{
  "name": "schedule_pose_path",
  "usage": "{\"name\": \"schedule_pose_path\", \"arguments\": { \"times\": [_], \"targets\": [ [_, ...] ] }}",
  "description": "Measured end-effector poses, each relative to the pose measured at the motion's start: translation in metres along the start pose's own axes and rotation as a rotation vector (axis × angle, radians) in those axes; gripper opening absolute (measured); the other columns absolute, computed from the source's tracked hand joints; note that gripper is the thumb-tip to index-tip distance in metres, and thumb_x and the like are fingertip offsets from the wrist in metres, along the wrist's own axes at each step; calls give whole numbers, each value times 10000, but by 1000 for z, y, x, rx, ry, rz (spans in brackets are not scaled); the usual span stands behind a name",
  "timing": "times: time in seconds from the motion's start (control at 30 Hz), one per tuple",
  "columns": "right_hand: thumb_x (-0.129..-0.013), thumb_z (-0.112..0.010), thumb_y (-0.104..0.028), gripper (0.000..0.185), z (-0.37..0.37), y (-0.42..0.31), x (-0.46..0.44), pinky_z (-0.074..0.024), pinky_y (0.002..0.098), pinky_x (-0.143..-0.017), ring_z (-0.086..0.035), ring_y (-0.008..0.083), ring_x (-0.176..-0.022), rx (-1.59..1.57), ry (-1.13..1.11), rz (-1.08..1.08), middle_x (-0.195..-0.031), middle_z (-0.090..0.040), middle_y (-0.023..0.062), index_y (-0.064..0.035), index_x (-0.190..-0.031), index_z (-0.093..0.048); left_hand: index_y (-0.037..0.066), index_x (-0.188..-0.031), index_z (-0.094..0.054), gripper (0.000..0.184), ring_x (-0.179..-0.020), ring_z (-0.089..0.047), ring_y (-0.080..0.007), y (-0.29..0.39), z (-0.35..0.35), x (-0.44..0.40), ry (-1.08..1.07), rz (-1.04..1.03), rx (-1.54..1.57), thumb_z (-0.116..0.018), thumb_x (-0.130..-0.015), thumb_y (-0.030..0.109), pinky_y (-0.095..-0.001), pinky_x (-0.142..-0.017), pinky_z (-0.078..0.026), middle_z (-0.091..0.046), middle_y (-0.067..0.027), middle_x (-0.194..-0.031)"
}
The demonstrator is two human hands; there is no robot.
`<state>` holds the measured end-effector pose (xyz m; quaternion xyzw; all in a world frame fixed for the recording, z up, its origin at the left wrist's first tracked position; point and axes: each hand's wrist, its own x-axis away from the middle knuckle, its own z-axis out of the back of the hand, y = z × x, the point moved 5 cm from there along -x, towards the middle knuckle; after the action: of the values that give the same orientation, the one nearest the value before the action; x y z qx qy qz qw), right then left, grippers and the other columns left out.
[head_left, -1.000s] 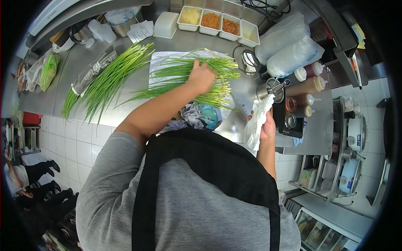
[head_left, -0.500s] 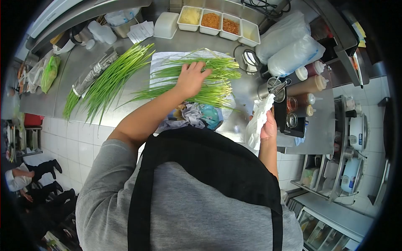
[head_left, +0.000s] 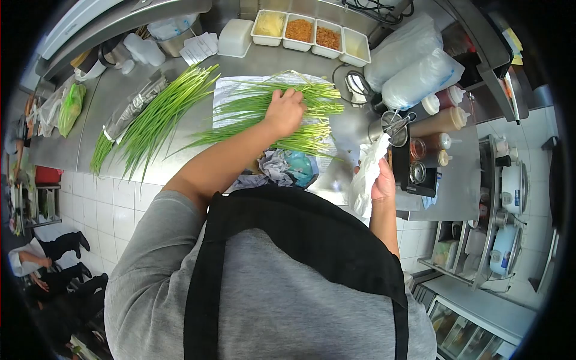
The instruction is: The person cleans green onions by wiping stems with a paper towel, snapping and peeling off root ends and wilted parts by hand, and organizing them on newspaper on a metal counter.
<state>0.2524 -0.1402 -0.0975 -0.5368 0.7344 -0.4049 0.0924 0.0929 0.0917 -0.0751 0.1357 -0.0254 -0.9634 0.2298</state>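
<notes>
Long green chives (head_left: 246,108) lie spread over white paper (head_left: 225,84) on the steel counter. My left hand (head_left: 286,112) is on top of them, its fingers curled down into the stalks near their pale ends; the fingertips are partly hidden. To the right, my right hand (head_left: 382,183) holds a crumpled white paper towel (head_left: 367,174) near the counter's front edge. Further left lies another pile of chives (head_left: 165,114), beside a bunch wrapped in printed paper (head_left: 135,105).
Crumpled paper and a blue-green wad (head_left: 300,168) lie between the chives and my apron. White tubs of food (head_left: 298,31) line the back. Plastic bags (head_left: 414,78), sauce bottles (head_left: 441,120) and a metal pot with whisks (head_left: 384,129) stand at right.
My left hand has moved slightly right across the chives, and its fingers have curled in more. My right hand still holds the paper towel in nearly the same place.
</notes>
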Motion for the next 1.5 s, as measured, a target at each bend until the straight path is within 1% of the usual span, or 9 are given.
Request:
{"name": "schedule_pose_path", "arguments": {
  "times": [0.2, 0.4, 0.6, 0.8, 0.9, 1.0, 1.2, 1.4, 1.5],
  "targets": [
    [-869, -554, -267, 350, 0, -7, 5, -492, 442, -709, -593, 248, -866, 26, 43, 33, -1027, -612, 85, -98, -1173, -519, 95, -735, -631, 109, -952, -535, -193, -20, 36, -11, -173, 160, 334, -676, -727, 193, -393, -834, -392, -594, -29, -902],
    [-892, -533, -185, 293, -19, -3, -10, -520, 375, -700, -619, 195, -813, 52, 13, 6, -976, -625, 66, -68, -1161, -519, 55, -798, -585, 67, -698, -595, -86, -33, 30, -14, -373, 174, 1193, -634, -804, 100, -237, -663, -453, -646, -27, -737],
    [-877, -590, -107, 210, -90, 14, -46, -511, 312, -749, -618, 152, -825, 32, 29, 242, -947, -628, 65, -42, -1071, -544, 83, -857, -579, 99, -722, -616, -132, -10, 80, -9, -70, 249, 651, -631, -791, 136, -269, -690, -463, -657, -29, -771],
    [-814, -652, -64, 217, -145, 35, -64, -484, 258, -738, -607, 124, -810, 120, -10, 280, -946, -637, 58, -2, -1011, -585, 147, -910, -632, 157, -852, -619, -258, 9, 81, -4, -156, 198, 529, -607, -760, 186, -520, -950, -269, -664, -41, -830],
    [-816, -645, -56, 195, -140, 35, -71, -493, 262, -710, -616, 134, -780, 104, 34, 264, -916, -643, 67, -3, -996, -591, 148, -917, -639, 160, -871, -604, -251, 3, 68, 2, -217, 173, 487, -605, -776, 217, -536, -948, -260, -662, -41, -838],
    [-823, -629, -49, 163, -136, 24, -72, -504, 269, -672, -624, 147, -746, 96, 79, 268, -882, -648, 75, -2, -976, -596, 146, -902, -648, 159, -894, -594, -238, 2, 76, 13, 115, 101, 400, -604, -796, 255, -523, -963, -247, -661, -37, -851],
    [-834, -616, -52, 153, -133, 5, -74, -522, 297, -658, -635, 171, -743, 62, 62, 294, -885, -648, 90, 4, -975, -597, 154, -866, -656, 144, -797, -611, -196, -1, 85, 9, -157, 179, 592, -602, -818, 279, -441, -916, -281, -660, -6, -784],
    [-866, -559, -67, 207, -90, -18, -89, -550, 372, -689, -644, 221, -775, 9, 251, 331, -930, -642, 107, 12, -1058, -566, 122, -869, -653, 147, -726, -620, -161, -12, 86, 18, -148, 179, 526, -601, -833, 255, -378, -829, -366, -656, -13, -735],
    [-908, -516, -134, 207, -85, -31, -84, -546, 374, -670, -637, 227, -776, 115, 190, 257, -912, -640, 94, -6, -1063, -567, 81, -867, -646, 138, -693, -612, -126, -31, 70, 26, -120, 293, 836, -620, -831, 212, -307, -718, -439, -650, -25, -716]
  ]
}}
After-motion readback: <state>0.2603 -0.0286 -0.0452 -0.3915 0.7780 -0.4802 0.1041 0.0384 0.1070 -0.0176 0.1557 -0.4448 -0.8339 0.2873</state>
